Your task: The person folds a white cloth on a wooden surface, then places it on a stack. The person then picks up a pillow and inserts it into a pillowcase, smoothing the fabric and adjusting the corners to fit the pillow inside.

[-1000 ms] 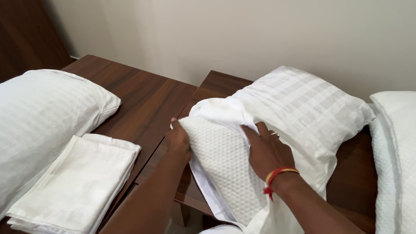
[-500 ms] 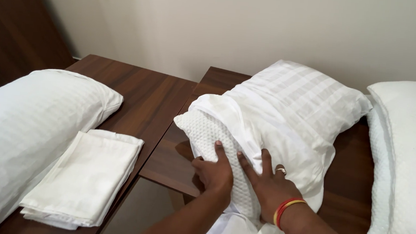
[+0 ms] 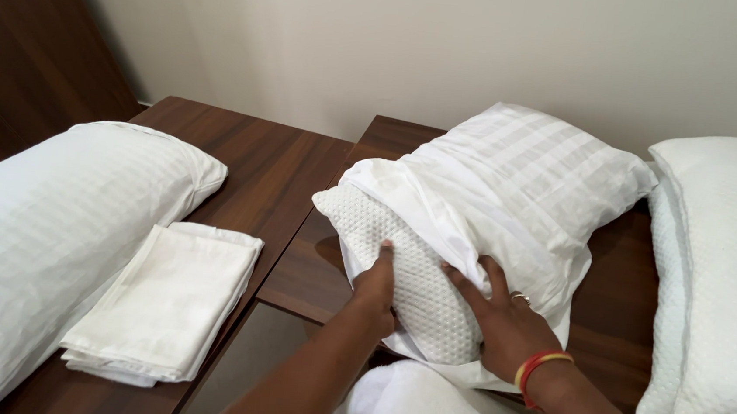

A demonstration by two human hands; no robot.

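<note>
Left hand (image 3: 377,288): flat, fingers together and pointing away from the person, pressed on the bumpy white pillow (image 3: 399,262) where it sticks out of its cover; it grips nothing that I can see.
Right hand (image 3: 504,318): fingers spread, lying on the same pillow at the mouth of the cover, just beside the left hand; a ring on one finger, a red and yellow bangle (image 3: 542,367) at the wrist. Whether the fingers pinch the cloth, I cannot tell.
Pillow: partly inside a white striped pillowcase (image 3: 519,184), the bare textured end poking out toward the person; it lies across the near edge of the right-hand wooden table (image 3: 400,139).
Pillowcase: bunched in folds around the pillow's exposed end, its far part smooth and filled out, reaching toward the wall (image 3: 451,47).
Right edge: a second textured pillow (image 3: 722,279) without a cover, next to the striped one.
Left table (image 3: 259,155): a covered white pillow (image 3: 51,226) along its left side, and just beside it a folded white cloth (image 3: 168,301) near the front edge.
Below the hands: more white fabric (image 3: 414,412), bunched, at the bottom of the view.
</note>
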